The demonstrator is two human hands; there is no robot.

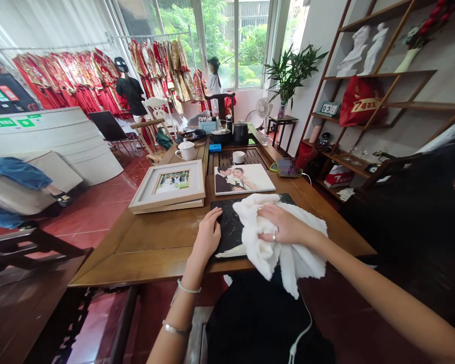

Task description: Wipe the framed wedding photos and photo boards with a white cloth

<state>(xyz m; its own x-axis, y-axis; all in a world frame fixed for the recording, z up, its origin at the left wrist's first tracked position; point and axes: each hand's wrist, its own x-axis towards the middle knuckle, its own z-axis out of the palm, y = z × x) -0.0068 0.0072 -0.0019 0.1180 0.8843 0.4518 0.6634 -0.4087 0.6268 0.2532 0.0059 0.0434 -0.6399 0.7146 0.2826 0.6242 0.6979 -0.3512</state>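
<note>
At the near edge of the table (pixel 155 253): a black board (pixel 227 227) is laid flat; hours below are counted from it, twelve pointing away from the wearer.
Board: its surface is flecked with pale marks; its three o'clock half is mostly covered by a white cloth (pixel 260 258); a pale strip is seen along its six o'clock edge.
Left hand (pixel 209 233): rested on the nine o'clock edge, fingers extended together; nothing is seen gripped.
Right hand (pixel 278 222): sunk into the cloth over the board, fingers curled, folds gripped; a ring is worn.
Cloth: bunched under the right hand, its loose end hung over the table edge at about five o'clock.
Print (pixel 243 180): laid flat just beyond the board at twelve; a couple is pictured.
Frame (pixel 170 184): placed at ten, stacked askew on another pale piece; a small photo is held within.
Lidded cup (pixel 186 150): stood at eleven, just behind the frame.
Small cup (pixel 238 157): set at twelve, beyond the print.
Phone (pixel 286 168): propped at one, its screen blurred; a white cable is seen beside it.
Garments (pixel 167 65): hung on racks between ten and twelve, mainly red and gold.
Shelves (pixel 407 75): fixed at two; a red bag (pixel 362 101) is held there.
</note>
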